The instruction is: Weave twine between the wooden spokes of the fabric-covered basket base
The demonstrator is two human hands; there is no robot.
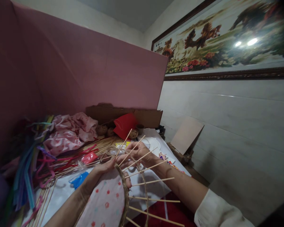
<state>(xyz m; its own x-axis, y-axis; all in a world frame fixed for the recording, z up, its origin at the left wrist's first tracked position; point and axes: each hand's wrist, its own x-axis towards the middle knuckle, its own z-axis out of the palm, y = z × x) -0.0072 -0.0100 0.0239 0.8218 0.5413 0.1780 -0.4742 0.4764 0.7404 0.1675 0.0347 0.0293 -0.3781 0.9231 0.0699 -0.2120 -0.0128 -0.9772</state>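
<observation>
A round piece covered in pale pink cloth with red flower prints (106, 201) is tilted up in front of me, its edge bound with a brown twine rim (126, 189). Thin wooden sticks (153, 181) fan out from that rim. A strand of twine (145, 187) crosses the sticks a short way out. My left hand (107, 165) grips the upper edge of the piece, with fingers partly hidden behind it. Among the upper sticks, my right hand (139, 153) is closed in a pinch on the twine; its fingertips are partly covered by the sticks.
Left on the white table (58, 192) lie bundled sticks (46, 201), colourful fuzzy strips (26, 176), crumpled printed cloth (66, 132) and a blue packet (79, 179). Behind are a red sheet (125, 124) and a cardboard strip (146, 117). A board (186, 134) leans at the right wall.
</observation>
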